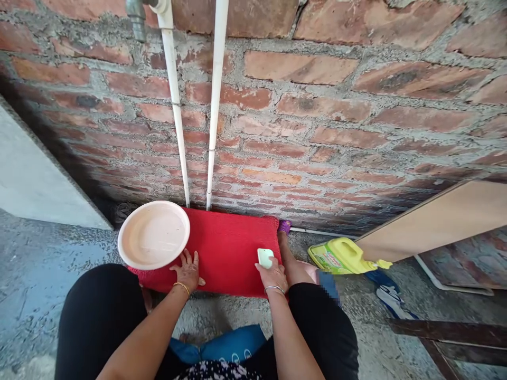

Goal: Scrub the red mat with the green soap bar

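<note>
A red cloth or mat (227,237) lies spread in front of me, by the brick wall. My left hand (188,272) rests on its left part, fingers spread, next to a pale pink basin (153,262) that stands at the left end. The basin seems to hold some clear water. On the right part of the red cloth, my right hand (273,275) grips a pale green rounded block (264,256) with a small hole near its far edge. Whether it is a scrubbing brush or a bar of soap I cannot tell; its underside is hidden.
Two white pipes (214,111) run down the brick wall (301,132), with a tap (137,21) at upper left. To the right lie a yellow-green detergent jug (336,255), a leaning board (431,221) and a dark wooden frame (455,333). The concrete floor (43,264) looks wet at left.
</note>
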A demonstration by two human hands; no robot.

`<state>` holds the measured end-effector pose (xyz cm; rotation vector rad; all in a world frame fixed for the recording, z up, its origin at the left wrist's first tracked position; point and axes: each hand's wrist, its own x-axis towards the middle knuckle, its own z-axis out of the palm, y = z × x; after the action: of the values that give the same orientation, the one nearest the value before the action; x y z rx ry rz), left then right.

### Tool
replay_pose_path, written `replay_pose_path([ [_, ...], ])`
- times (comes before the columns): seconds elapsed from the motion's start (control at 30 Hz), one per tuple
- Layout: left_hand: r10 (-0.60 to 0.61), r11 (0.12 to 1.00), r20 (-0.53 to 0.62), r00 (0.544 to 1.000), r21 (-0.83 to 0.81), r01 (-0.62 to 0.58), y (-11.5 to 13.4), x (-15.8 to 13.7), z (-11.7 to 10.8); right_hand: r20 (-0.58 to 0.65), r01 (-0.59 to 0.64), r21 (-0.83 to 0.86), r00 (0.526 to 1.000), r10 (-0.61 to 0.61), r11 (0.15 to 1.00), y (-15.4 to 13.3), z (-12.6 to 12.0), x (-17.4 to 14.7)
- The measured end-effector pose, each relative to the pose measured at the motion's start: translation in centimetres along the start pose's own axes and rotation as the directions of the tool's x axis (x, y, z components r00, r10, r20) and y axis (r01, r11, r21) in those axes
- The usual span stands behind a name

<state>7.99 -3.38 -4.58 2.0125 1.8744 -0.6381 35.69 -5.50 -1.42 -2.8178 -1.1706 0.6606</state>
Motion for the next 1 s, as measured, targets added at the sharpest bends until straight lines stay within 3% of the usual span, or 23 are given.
replay_pose_path([
  [0.13, -0.005, 1.0, -0.003, 1.0, -0.005, 0.005, -0.1, 0.0, 0.2, -0.018, -0.068, 0.031, 0.997, 0.069, 0.997, 1.1, -0.5, -0.3],
  [0.23, -0.008, 1.0, -0.005, 1.0, 0.006, 0.008, 0.0, -0.1, 0.0, -0.022, 0.091, 0.031, 0.996, -0.091, 0.995, -1.0, 0.8, -2.3],
  [0.33, -0.012, 1.0, 0.01, 1.0, 0.018, 0.012, 0.0, -0.3, -0.4, 0.02, 0.285, 0.005, 0.958, -0.285, 0.958, -3.6, 2.5, -4.4],
  [0.4, -0.02, 0.999, 0.023, 1.0, 0.029, 0.019, 0.1, -0.3, -0.5, 0.055, 0.339, -0.026, 0.94, -0.338, 0.94, -4.3, 2.9, -4.9],
  [0.47, -0.025, 0.999, 0.034, 0.999, 0.038, 0.024, 0.1, -0.3, -0.5, 0.066, 0.305, -0.043, 0.951, -0.302, 0.952, -3.6, 2.5, -4.5],
  [0.57, -0.023, 0.999, 0.028, 0.999, 0.035, 0.022, 0.1, -0.2, -0.3, 0.034, 0.111, -0.029, 0.993, -0.11, 0.993, -0.4, 0.5, -2.5],
  [0.63, -0.017, 1.0, 0.006, 1.0, 0.021, 0.016, 0.0, -0.1, -0.1, 0.007, -0.037, -0.003, 0.999, 0.037, 0.999, 1.8, -0.9, -1.3],
  [0.7, -0.013, 1.0, -0.002, 1.0, 0.006, 0.013, 0.0, -0.1, 0.0, -0.006, -0.106, 0.034, 0.994, 0.107, 0.994, 2.8, -1.6, -0.8],
  [0.77, -0.015, 1.0, 0.007, 1.0, -0.005, 0.015, -0.1, -0.1, 0.0, -0.009, -0.068, 0.06, 0.998, 0.069, 0.996, 2.3, -1.2, -1.5],
  [0.93, -0.024, 1.0, 0.022, 0.999, 0.011, 0.024, 0.0, -0.3, -0.3, 0.063, 0.196, 0.025, 0.978, -0.197, 0.98, -1.2, 1.5, -4.5],
  [1.0, -0.018, 1.0, 0.011, 1.0, 0.019, 0.018, 0.0, -0.5, -0.5, 0.055, 0.208, -0.014, 0.977, -0.207, 0.978, -1.0, 1.4, -4.4],
])
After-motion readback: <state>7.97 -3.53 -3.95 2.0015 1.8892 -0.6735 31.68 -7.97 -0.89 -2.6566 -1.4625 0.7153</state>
